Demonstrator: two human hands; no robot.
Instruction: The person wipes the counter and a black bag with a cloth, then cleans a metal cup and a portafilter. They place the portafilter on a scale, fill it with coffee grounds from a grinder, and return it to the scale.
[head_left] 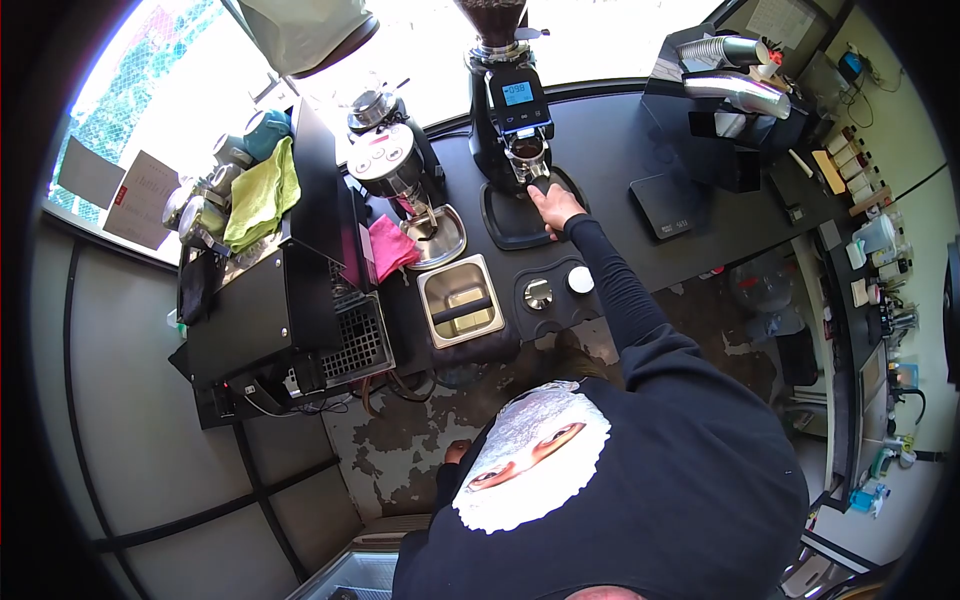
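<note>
My right hand (556,207) reaches forward and is closed round the dark handle of a portafilter (527,171). The portafilter's basket sits under the spout of the black coffee grinder (511,110), and dark ground coffee shows in it. Lit digits show on the grinder's display (518,93). Beneath the grinder lies a black tray (500,226). Down at my side, away from the counter, hangs my left hand (457,451); its fingers are mostly hidden.
A steel knock box (462,303) and a tamper (538,293) on a black mat stand nearest me. Left are a second grinder (385,160), a pink cloth (391,246) and the espresso machine (250,320). Right are a black scale (661,207) and stacked cups (735,92).
</note>
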